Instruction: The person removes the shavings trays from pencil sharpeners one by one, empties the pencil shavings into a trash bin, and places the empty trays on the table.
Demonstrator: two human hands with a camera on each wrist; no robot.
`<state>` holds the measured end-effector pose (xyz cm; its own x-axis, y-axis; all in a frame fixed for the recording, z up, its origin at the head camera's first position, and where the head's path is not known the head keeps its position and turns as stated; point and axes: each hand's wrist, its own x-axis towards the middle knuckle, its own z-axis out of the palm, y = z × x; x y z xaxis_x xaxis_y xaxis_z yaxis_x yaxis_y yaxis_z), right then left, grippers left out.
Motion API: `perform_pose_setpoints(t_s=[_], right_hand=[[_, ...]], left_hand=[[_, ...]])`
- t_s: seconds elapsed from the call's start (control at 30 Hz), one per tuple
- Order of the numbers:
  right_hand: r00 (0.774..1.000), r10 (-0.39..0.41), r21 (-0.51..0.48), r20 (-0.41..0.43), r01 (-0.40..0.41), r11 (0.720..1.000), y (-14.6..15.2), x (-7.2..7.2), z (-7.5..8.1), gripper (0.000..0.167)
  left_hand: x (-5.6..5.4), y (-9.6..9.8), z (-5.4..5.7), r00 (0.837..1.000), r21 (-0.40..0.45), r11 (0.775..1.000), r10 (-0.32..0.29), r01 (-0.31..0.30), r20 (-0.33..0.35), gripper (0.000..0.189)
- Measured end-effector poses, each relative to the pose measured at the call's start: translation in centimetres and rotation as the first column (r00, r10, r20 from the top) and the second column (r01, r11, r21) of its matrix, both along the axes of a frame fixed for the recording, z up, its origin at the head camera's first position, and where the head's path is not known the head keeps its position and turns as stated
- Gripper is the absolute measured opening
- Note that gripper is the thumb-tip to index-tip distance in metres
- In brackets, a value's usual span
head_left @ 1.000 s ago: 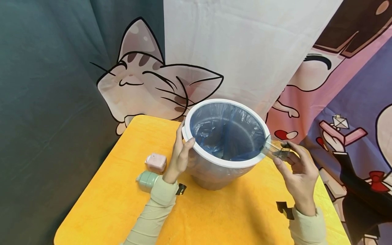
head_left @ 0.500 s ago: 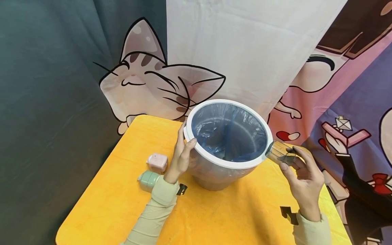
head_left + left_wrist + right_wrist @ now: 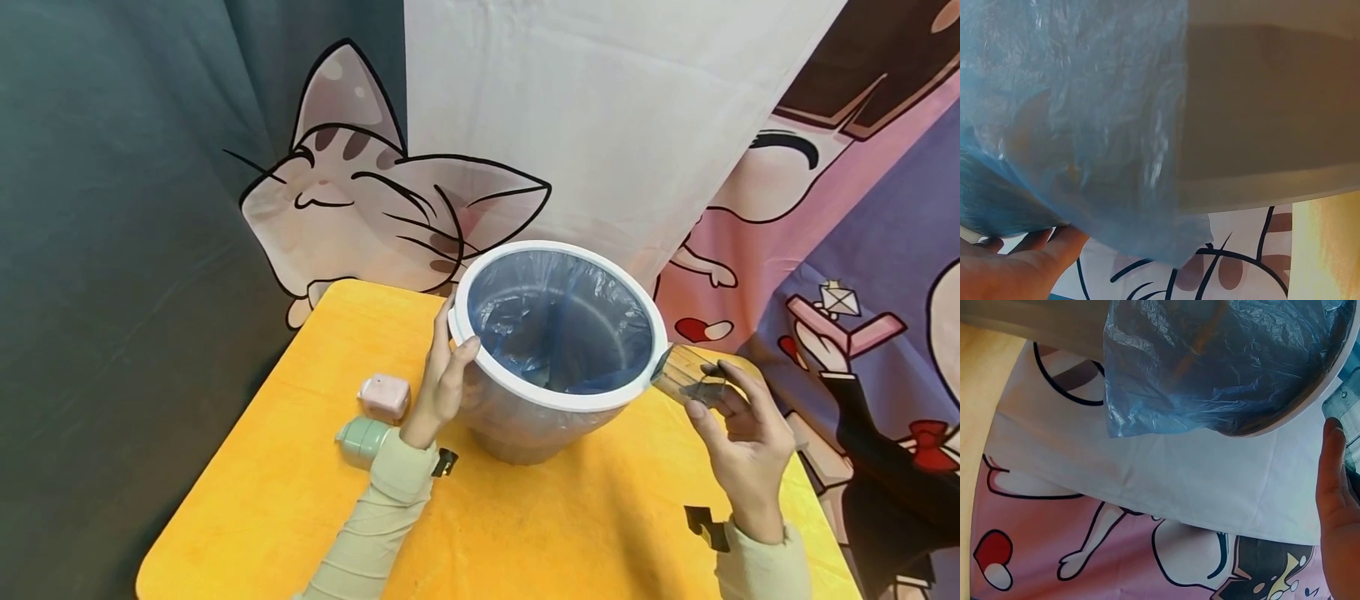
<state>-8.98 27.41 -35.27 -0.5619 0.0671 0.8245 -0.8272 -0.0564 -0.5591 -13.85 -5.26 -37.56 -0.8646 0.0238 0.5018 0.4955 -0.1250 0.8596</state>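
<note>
Head view, starting at the left of the yellow tabletop (image 3: 555, 542): a mint-green container (image 3: 363, 442) lies near the edge with its narrow tip pointing outward, and a small pink case (image 3: 385, 397) sits just beyond it. Both are outside the left forearm, a spot that seems to suit them because neither hand is using them and they leave the middle free for the bin (image 3: 517, 421).

Next comes the left hand (image 3: 437, 387), clasped on the side of the bin, its thumb over the white rim (image 3: 555, 402) and its fingers along the outer wall. That hold looks meant to keep the bin steady. The bin stands on the tabletop between the two arms, its mouth facing up toward the wearer. Lining it is a blue bag (image 3: 562, 333); the left wrist view shows part of the bag folded down outside the wall, probably so that the rim can keep it spread.

Furthest right, the right hand (image 3: 750, 442) pinches a clear box (image 3: 686, 375) between thumb and fingertips by the end nearer the palm, which leaves the other end free, directed at the rim. The box is so see-through that I can't tell whether it touches the rim or sits just beside it. Behind everything hangs a printed cloth (image 3: 487, 100).
</note>
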Motion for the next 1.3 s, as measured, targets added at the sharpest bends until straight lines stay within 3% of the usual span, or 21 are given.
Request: perform_pose_setpoints(t_s=[0.17, 0.53, 0.7, 1.3], right_hand=[[1.000, -0.002, -0.014, -0.012, 0.002, 1.000, 0.0, 0.3, 0.0, 0.053], [1.000, 0.004, -0.032, 0.007, -0.004, 0.999, 0.5, 1.1, -0.5, 0.053], [0.999, 0.052, -0.040, -0.006, -0.052, 0.998, 0.6, 1.3, -0.8, 0.053], [0.994, 0.101, -0.013, 0.040, -0.100, 0.995, 0.9, 1.7, -3.1, 0.053]], left_hand=[[0.6, 0.0, 1.1, 1.000, -0.012, 1.000, -0.004, 0.004, 0.016, 0.067], [0.6, -0.1, 0.9, 1.000, -0.006, 1.000, -0.006, 0.006, 0.012, 0.066], [0.6, -0.1, 1.0, 1.000, -0.004, 1.000, -0.007, 0.007, 0.008, 0.067], [0.7, -0.2, 1.1, 1.000, -0.011, 1.000, -0.009, 0.009, 0.007, 0.066]])
